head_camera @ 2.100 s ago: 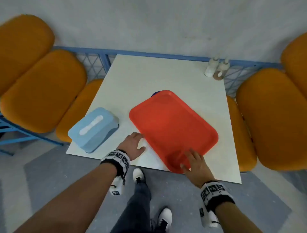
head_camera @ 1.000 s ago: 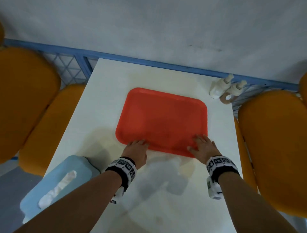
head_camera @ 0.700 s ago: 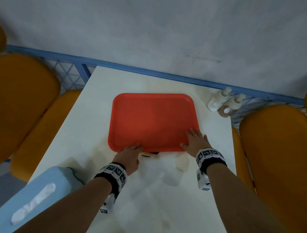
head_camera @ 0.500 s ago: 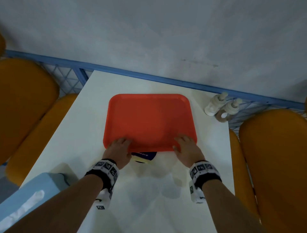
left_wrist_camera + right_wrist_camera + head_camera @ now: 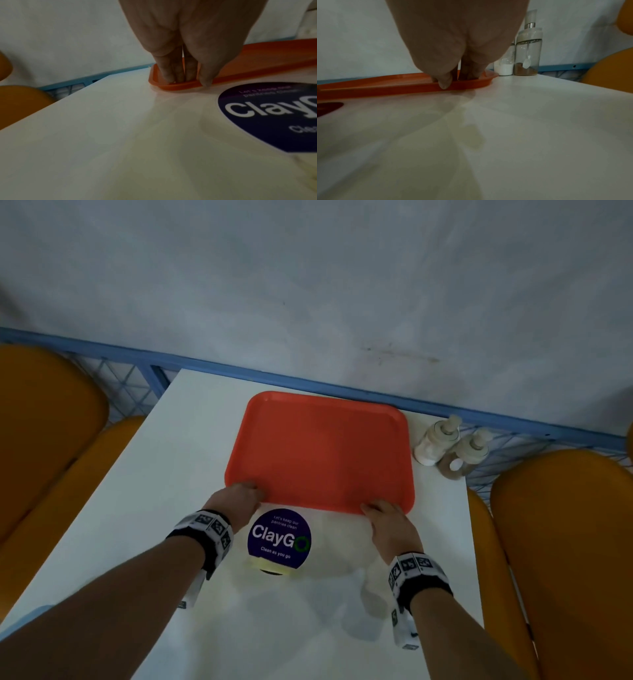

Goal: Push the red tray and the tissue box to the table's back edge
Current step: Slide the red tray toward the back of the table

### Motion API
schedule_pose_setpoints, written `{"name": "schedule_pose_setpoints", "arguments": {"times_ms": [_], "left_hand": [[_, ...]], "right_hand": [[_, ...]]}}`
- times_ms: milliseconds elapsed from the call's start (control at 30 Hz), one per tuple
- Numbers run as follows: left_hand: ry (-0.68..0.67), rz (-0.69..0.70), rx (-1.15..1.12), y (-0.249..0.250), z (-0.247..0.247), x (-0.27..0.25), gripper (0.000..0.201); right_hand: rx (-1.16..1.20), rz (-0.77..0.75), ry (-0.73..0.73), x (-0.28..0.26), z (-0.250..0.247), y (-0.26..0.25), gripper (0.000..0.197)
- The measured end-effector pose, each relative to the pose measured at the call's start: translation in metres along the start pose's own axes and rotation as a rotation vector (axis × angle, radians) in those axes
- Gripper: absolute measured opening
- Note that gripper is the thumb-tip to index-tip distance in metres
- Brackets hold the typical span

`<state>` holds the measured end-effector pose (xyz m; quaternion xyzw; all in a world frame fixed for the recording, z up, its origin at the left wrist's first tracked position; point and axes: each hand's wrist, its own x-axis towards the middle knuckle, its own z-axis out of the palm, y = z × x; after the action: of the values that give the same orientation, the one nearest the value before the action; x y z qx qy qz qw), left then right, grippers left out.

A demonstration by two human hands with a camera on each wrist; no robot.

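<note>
The red tray (image 5: 322, 450) lies square on the white table (image 5: 171, 474), its far rim close to the back edge. My left hand (image 5: 248, 491) is at the tray's near-left corner. In the left wrist view its straight fingers (image 5: 171, 73) press inside the rim of the tray (image 5: 265, 58) and the thumb touches the outside. My right hand (image 5: 373, 506) is at the near-right corner, fingers (image 5: 471, 73) likewise set inside the tray (image 5: 376, 82). Only a sliver of the light-blue tissue box (image 5: 17, 626) shows at the bottom left.
A round dark-blue "ClayGo" sticker (image 5: 279, 539) sits on the table between my wrists. Two pump bottles (image 5: 435, 443) (image 5: 466, 453) stand right of the tray at the back corner. Orange seats (image 5: 44, 433) (image 5: 565, 542) flank the table. A blue rail (image 5: 342, 390) and wall run behind.
Both hands have slid the tray away toward the back edge and squared it. The sticker it covered now shows. The tissue box has dropped almost out of view.
</note>
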<state>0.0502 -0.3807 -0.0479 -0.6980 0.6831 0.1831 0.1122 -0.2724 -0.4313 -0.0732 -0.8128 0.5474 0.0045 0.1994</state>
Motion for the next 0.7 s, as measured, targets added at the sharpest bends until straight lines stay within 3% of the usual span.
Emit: {"name": "schedule_pose_setpoints", "arguments": {"times_ms": [133,267,467,700], "left_hand": [[0.012,0.001,0.034,-0.005,0.007,-0.007,0.025],[0.020,0.025,0.047,-0.016,0.014,-0.020,0.025],[0.041,0.043,0.081,-0.009,0.004,-0.004,0.026],[-0.049,0.019,0.055,-0.009,-0.016,0.036,0.026]], "right_hand": [[0.014,-0.050,0.079,-0.015,0.007,-0.010,0.028],[0.030,-0.074,0.111,-0.029,0.015,-0.021,0.023],[0.007,-0.003,0.050,-0.013,0.004,-0.021,0.033],[-0.022,0.046,-0.003,0.012,-0.005,-0.010,0.039]]}}
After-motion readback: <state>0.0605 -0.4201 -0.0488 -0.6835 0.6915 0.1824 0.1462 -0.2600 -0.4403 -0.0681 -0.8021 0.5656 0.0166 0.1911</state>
